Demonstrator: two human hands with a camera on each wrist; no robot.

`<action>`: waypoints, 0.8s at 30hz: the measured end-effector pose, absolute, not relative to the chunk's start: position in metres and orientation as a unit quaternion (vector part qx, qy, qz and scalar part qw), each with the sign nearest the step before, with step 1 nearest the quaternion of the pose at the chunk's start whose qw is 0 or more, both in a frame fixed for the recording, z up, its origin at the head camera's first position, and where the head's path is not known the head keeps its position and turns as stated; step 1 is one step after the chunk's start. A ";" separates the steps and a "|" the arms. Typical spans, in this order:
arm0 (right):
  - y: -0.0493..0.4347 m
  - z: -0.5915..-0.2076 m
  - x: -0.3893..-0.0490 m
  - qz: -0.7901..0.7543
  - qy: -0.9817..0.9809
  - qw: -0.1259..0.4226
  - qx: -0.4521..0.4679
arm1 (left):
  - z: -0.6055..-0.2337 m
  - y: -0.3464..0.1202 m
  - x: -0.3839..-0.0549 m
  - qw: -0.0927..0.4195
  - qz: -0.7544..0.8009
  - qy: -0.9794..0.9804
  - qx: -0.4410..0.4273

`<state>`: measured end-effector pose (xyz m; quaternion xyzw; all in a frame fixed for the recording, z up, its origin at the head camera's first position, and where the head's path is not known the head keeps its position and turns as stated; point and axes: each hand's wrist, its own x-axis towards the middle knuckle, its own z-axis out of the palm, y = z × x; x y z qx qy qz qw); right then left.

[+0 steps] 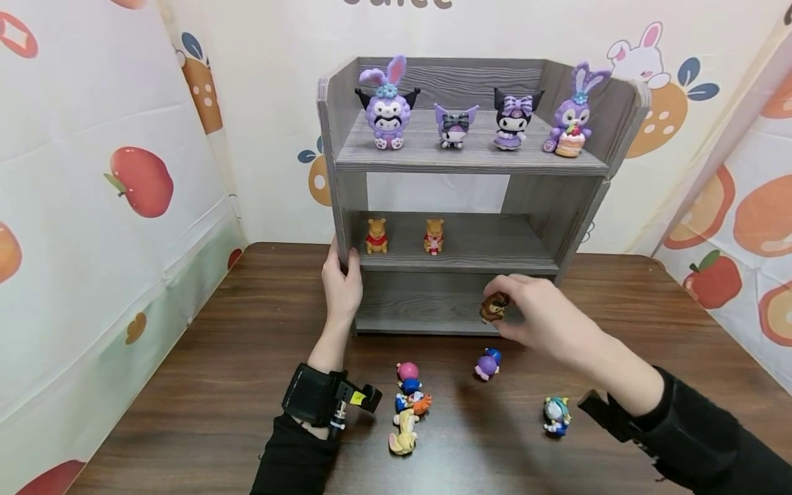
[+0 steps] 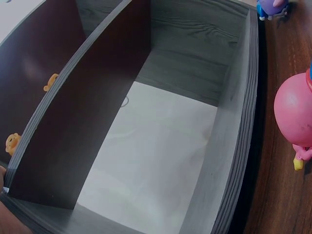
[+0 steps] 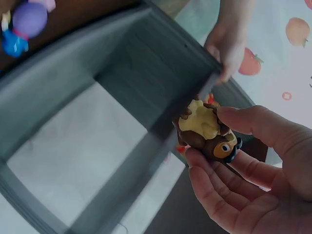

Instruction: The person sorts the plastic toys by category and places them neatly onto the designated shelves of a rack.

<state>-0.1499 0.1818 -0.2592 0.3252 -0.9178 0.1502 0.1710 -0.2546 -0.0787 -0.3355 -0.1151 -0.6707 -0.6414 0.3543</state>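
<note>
My right hand [image 1: 538, 313] pinches a brown owl figurine [image 1: 494, 307] between thumb and fingers, in front of the shelf's lower part. Up close in the right wrist view, the owl figurine [image 3: 202, 124] shows a pale yellow belly and a round eye, tilted over. With my left hand [image 1: 343, 285] I grip the left side panel of a grey wooden shelf [image 1: 458, 263], thumb at its front edge. Two yellow bear figurines in red, one at the left [image 1: 376, 236] and one nearer the centre [image 1: 434, 237], stand on the middle level.
Several purple and black figurines, among them a bow-wearing one [image 1: 511, 127], stand on the top level. On the brown table [image 1: 216, 385] lie a purple figurine [image 1: 487, 365], a teal and blue one [image 1: 556, 416], and a row with pink [image 1: 408, 371], orange and yellow figurines [image 1: 403, 433].
</note>
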 end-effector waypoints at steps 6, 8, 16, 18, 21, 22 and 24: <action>0.188 -0.239 -0.162 0.138 -0.923 0.178 0.312 | -0.335 -0.079 -0.254 0.353 -0.635 -0.678 -0.110; 0.189 -0.234 -0.168 0.132 -0.927 0.175 0.303 | -0.335 -0.079 -0.254 0.353 -0.635 -0.678 -0.111; 0.191 -0.225 -0.192 0.127 -0.936 0.168 0.281 | -0.335 -0.079 -0.254 0.353 -0.637 -0.675 -0.116; 0.191 -0.224 -0.198 0.129 -0.939 0.166 0.273 | -0.335 -0.079 -0.253 0.353 -0.637 -0.675 -0.116; 0.190 -0.223 -0.206 0.135 -0.941 0.165 0.262 | -0.336 -0.079 -0.254 0.355 -0.635 -0.676 -0.115; 0.190 -0.223 -0.209 0.137 -0.942 0.166 0.257 | -0.336 -0.079 -0.254 0.355 -0.636 -0.676 -0.116; 0.189 -0.224 -0.214 0.139 -0.944 0.166 0.248 | -0.336 -0.079 -0.254 0.355 -0.636 -0.675 -0.117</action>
